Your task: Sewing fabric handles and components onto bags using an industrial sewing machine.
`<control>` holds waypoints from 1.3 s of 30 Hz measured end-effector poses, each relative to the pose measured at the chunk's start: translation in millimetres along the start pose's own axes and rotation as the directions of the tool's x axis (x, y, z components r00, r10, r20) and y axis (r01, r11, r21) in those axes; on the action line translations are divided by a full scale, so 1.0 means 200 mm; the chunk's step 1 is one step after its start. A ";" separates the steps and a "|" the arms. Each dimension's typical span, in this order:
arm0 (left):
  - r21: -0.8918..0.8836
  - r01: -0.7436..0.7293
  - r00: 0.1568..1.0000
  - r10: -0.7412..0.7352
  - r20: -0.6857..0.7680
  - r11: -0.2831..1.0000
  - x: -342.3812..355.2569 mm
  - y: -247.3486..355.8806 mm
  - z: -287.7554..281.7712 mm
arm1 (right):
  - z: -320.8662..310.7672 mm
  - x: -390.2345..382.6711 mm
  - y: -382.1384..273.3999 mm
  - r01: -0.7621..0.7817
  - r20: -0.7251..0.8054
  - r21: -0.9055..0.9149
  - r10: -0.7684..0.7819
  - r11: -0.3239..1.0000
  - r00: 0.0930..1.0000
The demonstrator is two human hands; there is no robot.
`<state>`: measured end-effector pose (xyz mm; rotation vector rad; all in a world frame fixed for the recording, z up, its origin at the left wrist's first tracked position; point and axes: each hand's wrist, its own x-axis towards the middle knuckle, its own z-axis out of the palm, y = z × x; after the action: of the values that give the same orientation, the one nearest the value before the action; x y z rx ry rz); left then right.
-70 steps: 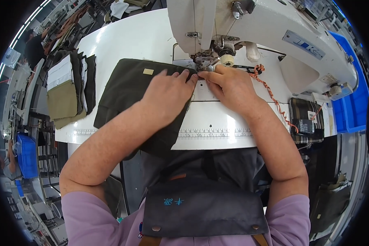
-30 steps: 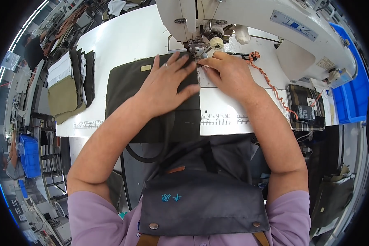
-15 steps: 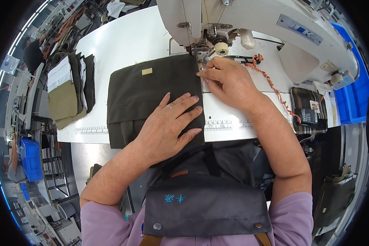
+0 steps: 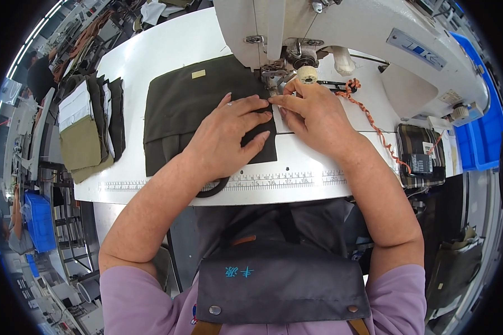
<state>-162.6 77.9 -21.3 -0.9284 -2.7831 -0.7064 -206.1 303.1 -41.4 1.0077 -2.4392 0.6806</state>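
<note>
A dark green fabric panel [image 4: 218, 78] with a small cream label [image 4: 198, 73] lies on the white sewing table, its right edge by the presser foot [image 4: 271, 84] of the sewing machine. My left hand [image 4: 229, 128] rests flat on the panel, fingers stretched towards that edge and thumb apart. Close by, my right hand [image 4: 313, 111] has thumb and forefinger bent in a pinch at the panel's edge, just right of the foot. The fingertips of both hands nearly meet there. A dark strap [image 4: 213, 188] curves out from under my left forearm.
The machine arm [image 4: 369, 33] spans the upper right. On the left lies a stack of green and white fabric pieces [image 4: 84, 131]. An orange cord [image 4: 369, 114] trails to a plaid pouch [image 4: 411, 142]; a blue bin [image 4: 475, 139] stands beyond. A printed ruler [image 4: 296, 180] edges the table.
The panel has slid away from me, deeper past the presser foot, with my left hand moving along on it. The dark strap has come into view. My right hand has barely moved.
</note>
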 end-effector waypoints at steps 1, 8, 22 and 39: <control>-0.009 0.003 1.000 -0.003 -0.012 1.000 0.02 -0.02 0.00 | 0.00 0.00 0.00 -0.003 0.000 -0.005 0.003 1.000 1.000; 0.001 -0.006 1.000 0.006 -0.028 1.000 0.12 -0.13 -0.01 | 0.00 0.01 0.01 0.001 -0.040 -0.008 -0.001 1.000 0.999; 0.372 -0.162 0.986 0.138 0.090 0.914 0.21 -0.11 -0.04 | -0.03 0.01 0.01 0.077 0.063 -0.036 -0.075 0.996 0.995; 0.235 0.000 0.992 0.030 -0.124 0.972 0.05 0.01 0.07 | -0.04 0.01 -0.01 0.060 0.043 -0.032 -0.059 0.998 0.997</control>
<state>-169.0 89.9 -30.1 -0.8268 -2.6698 -0.4055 -204.6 305.8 -34.0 1.0869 -2.4377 0.6030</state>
